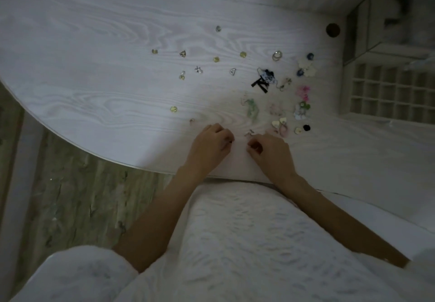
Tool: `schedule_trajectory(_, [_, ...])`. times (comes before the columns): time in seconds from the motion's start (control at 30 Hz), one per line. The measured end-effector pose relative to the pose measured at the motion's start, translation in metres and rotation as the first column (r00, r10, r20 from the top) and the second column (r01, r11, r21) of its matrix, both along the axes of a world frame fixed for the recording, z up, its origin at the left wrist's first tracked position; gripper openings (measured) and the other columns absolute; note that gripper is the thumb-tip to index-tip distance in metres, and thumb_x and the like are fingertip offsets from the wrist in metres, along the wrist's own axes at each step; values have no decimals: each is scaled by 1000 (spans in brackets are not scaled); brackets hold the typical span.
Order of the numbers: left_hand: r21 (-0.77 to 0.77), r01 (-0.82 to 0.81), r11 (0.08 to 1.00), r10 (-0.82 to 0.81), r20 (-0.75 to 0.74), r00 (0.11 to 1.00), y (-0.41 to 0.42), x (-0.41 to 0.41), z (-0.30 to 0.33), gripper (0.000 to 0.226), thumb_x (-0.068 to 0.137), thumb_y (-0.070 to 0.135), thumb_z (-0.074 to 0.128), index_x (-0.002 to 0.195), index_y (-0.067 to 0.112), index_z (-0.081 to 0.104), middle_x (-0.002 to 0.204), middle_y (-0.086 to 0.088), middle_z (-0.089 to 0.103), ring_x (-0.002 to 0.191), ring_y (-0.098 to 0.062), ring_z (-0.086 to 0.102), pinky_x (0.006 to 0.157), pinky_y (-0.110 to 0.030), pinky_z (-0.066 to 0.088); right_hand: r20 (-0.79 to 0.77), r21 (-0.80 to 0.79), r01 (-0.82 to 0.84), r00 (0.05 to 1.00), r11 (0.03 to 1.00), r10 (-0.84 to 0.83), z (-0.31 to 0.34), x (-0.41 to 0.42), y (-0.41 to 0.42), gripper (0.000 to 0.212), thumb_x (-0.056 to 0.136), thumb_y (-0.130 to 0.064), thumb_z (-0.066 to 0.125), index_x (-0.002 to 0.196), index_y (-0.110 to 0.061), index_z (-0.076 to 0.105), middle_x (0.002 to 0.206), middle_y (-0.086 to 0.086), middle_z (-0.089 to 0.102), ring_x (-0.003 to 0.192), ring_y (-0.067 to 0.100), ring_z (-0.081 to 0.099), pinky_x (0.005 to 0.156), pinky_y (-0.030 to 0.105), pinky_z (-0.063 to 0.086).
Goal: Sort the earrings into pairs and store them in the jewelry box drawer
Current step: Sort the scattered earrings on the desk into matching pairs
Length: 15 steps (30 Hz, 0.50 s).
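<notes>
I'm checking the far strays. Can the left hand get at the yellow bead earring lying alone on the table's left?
Probably yes. The left hand rests just right of the yellow bead earring, with only bare table between them.

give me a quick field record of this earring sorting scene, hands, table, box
surface: pale wood-grain table
left hand: left hand at the near table edge, fingers curled; anything pinched is too small to tell
right hand: right hand beside it, fingers curled likewise
between hands: small metallic earring on the table just beyond the fingertips
loose earrings: yellow-green beads scattered to the left
grouped earrings: flower and heart pieces clustered to the right
jewelry box drawer: open grid of compartments at far right; contents not visible
</notes>
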State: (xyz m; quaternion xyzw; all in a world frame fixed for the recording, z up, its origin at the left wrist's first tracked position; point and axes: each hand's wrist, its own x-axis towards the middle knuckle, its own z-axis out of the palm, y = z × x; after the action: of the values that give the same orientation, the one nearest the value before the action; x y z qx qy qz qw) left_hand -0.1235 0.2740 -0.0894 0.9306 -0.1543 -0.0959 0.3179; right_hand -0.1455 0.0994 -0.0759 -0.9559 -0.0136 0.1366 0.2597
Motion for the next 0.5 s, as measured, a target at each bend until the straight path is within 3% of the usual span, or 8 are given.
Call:
schedule_trajectory(0.23, [-46,12,999,-15,-51,999,-24,-9,2,21,71,1,67,91,10,67,79,-10,65,64,-28,62,58,-27,46,6,-58,83,997,995,-83,0,-7,-5,13,81,-18,66,86,-7,62,87,11,61,77,26,56,66,31,38])
schedule_trajectory(0.5, [-138,-75,988,64,-81,995,-38,-19,2,24,75,4,66,98,8,65,87,-11,70,75,-28,66,67,-32,52,-22,48,148,989,988,-147,2,-12,3,14,77,-8,67,90,-4,65,88,15,66,80,28,60,67,34,45])
